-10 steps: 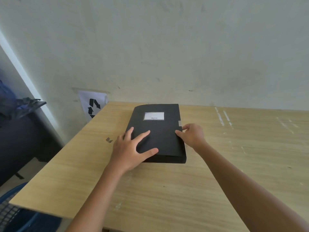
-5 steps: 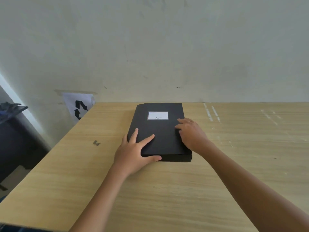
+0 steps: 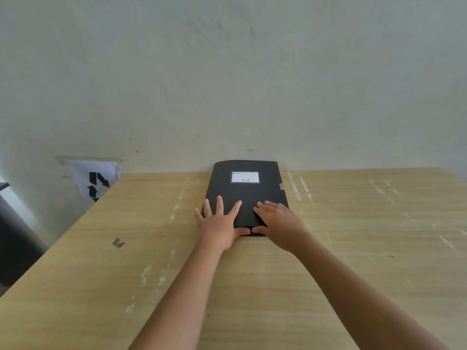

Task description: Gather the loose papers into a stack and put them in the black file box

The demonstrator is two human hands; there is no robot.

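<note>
The black file box (image 3: 246, 192) lies flat and closed on the wooden table (image 3: 353, 248), its far end against the wall. A white label (image 3: 245, 177) sits near its far end and a small grey clasp tab (image 3: 281, 186) on its right edge. My left hand (image 3: 219, 224) rests flat on the box's near left corner, fingers spread. My right hand (image 3: 279, 222) lies flat on the near right corner. Both thumbs press the box's near edge. No loose papers are in sight.
A white sheet with black arrows (image 3: 97, 179) hangs on the wall past the table's left edge. A dark mark (image 3: 118, 243) is on the tabletop at left. Dark furniture (image 3: 15, 236) stands beyond the left edge.
The box has slid away from me until it meets the wall. Both hands moved from its sides to its near end, and my view tilted up.
</note>
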